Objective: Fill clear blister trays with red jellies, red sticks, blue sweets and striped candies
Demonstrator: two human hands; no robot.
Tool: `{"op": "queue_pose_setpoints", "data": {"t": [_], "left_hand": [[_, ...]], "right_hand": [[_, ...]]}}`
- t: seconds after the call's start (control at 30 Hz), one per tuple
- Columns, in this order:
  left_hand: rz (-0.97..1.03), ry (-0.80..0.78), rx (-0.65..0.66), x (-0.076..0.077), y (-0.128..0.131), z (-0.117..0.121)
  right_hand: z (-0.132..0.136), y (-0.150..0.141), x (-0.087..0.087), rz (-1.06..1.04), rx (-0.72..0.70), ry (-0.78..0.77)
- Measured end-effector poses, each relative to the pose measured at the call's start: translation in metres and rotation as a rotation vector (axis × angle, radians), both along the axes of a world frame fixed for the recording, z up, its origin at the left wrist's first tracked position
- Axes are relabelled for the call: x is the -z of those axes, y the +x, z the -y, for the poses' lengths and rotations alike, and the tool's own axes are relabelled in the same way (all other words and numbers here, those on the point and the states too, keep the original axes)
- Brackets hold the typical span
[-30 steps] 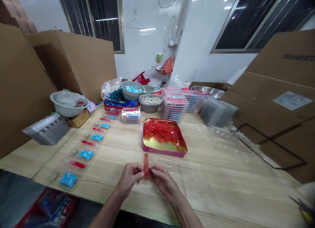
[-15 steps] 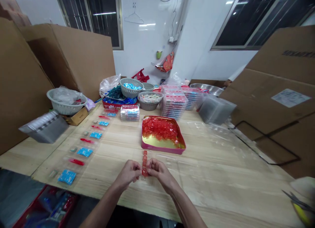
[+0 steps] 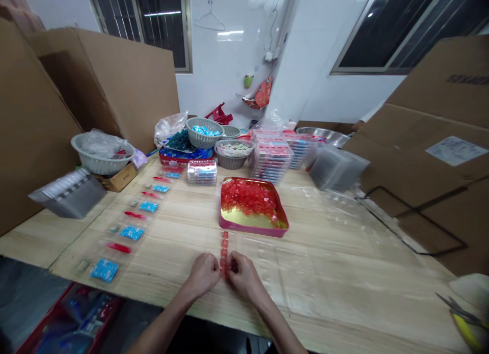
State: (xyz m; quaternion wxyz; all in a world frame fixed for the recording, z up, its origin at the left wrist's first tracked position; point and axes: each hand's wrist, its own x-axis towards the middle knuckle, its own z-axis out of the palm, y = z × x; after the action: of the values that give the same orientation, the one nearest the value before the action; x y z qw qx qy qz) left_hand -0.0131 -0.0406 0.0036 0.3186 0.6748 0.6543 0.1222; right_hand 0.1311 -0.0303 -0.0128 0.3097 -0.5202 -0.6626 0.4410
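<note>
A row of small red translucent plastic pieces (image 3: 225, 243) lies in a narrow line just in front of the red tin tray, in what looks like a clear plastic blister tray. My left hand (image 3: 206, 272) is closed beside the row's near end, its fingertips touching the left edge; whatever is in them is hidden. Against the right side of the same end, my right hand (image 3: 242, 275) is closed, pinching at a red piece. The red tin tray (image 3: 254, 232) holds a heap of loose red pieces (image 3: 248, 196) over its gold inside.
Clear trays with blue packets (image 3: 132, 233) and red pens (image 3: 119, 247) line the left. Stacked filled cases (image 3: 271, 163) and grey baskets (image 3: 231, 160) stand behind. Empty clear trays (image 3: 275, 272) lie right; scissors (image 3: 458, 310) are at the far right. Cardboard boxes (image 3: 130, 84) flank the table.
My left hand's fingers have curled in tighter at the row. My right hand has dropped slightly towards me and closed more. The view has shifted slightly.
</note>
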Motion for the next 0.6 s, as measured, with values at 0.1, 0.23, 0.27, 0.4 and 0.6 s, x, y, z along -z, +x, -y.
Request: {"op": "queue_pose_setpoints", "data": {"t": [0.1,0.23,0.27,0.4,0.6], "left_hand": [[0.020,-0.016,0.002,-0.0039,-0.0010,0.0004],[-0.026,-0.030,0.088,-0.0038,-0.0016,-0.0008],[-0.033,-0.033,0.104,-0.0028,-0.0012,-0.0009],[-0.118,0.020,0.104,0.0014,0.0031,0.0013],[-0.103,0.072,0.041,0.0032,0.0046,0.0081]], "right_hand": [[-0.0010,0.0026,-0.0033,0.017,-0.055,-0.024],[-0.0013,0.0043,-0.0056,0.107,-0.097,0.050],[-0.0009,0.0041,-0.0055,0.119,-0.113,0.055],[0.0019,0.0007,-0.0044,0.196,-0.094,0.127],[0.0080,-0.0047,-0.0049,0.383,-0.093,0.243]]}}
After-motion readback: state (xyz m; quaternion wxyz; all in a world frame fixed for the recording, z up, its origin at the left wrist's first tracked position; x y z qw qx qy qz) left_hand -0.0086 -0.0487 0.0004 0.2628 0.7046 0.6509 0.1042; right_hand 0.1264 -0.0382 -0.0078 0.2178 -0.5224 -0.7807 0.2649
